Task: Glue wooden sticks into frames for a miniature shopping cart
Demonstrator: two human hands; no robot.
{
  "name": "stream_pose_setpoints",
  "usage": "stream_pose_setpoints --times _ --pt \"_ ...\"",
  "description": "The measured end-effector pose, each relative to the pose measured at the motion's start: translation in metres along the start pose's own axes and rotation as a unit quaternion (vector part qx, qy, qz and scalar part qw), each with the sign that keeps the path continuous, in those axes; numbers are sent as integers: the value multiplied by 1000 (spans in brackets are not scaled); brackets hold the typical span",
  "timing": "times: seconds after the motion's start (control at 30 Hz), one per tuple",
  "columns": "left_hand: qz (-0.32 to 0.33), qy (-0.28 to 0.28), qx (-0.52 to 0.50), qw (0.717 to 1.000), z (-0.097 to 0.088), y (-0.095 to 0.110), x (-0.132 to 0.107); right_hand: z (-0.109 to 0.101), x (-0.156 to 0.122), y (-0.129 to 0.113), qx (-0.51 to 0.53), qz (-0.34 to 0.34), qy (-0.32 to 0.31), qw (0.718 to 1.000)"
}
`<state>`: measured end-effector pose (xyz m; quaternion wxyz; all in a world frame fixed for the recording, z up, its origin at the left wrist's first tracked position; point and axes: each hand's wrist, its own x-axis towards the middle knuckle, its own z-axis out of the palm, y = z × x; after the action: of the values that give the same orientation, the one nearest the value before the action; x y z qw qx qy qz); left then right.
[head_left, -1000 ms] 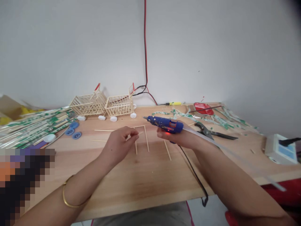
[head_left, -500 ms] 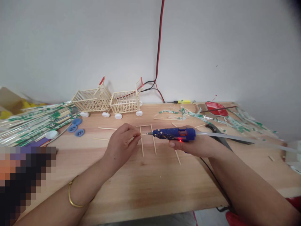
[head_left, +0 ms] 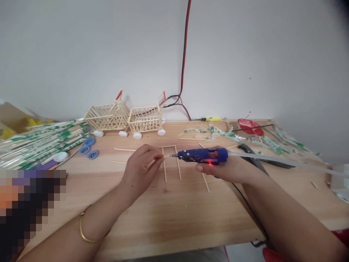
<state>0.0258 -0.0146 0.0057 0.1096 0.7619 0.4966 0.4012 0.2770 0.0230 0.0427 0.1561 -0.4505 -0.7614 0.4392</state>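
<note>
My left hand [head_left: 144, 163] pinches a short thin wooden stick [head_left: 167, 156] between thumb and fingertips. Wrapped in my right hand [head_left: 218, 169] is a blue glue gun [head_left: 201, 155], its red light lit and a long clear glue stick [head_left: 256, 157] running out of its back. The metal nozzle is at the free end of the small stick; whether they touch, I cannot tell. Beneath them on the table lies a three-sided frame of wooden sticks [head_left: 179, 169]. Loose sticks [head_left: 124, 149] lie to the left and right of it.
Two small stick-built carts [head_left: 144, 118] with white wheels stand near the wall. Wrapped chopsticks [head_left: 54, 142] and blue bottle caps [head_left: 92, 154] lie at left. Black-handled pliers [head_left: 253, 158], a yellow-handled screwdriver [head_left: 212, 119] and torn wrappers [head_left: 272, 142] lie at right.
Both hands keep almost the same pose, with the glue gun's nozzle still at the small stick. The view has shifted very slightly.
</note>
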Motion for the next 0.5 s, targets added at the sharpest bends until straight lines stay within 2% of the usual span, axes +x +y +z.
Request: stream_pose_setpoints --times 0.5 --pt "2 7 -3 1000 -1 1 0 0 0 1 -6 6 5 1000"
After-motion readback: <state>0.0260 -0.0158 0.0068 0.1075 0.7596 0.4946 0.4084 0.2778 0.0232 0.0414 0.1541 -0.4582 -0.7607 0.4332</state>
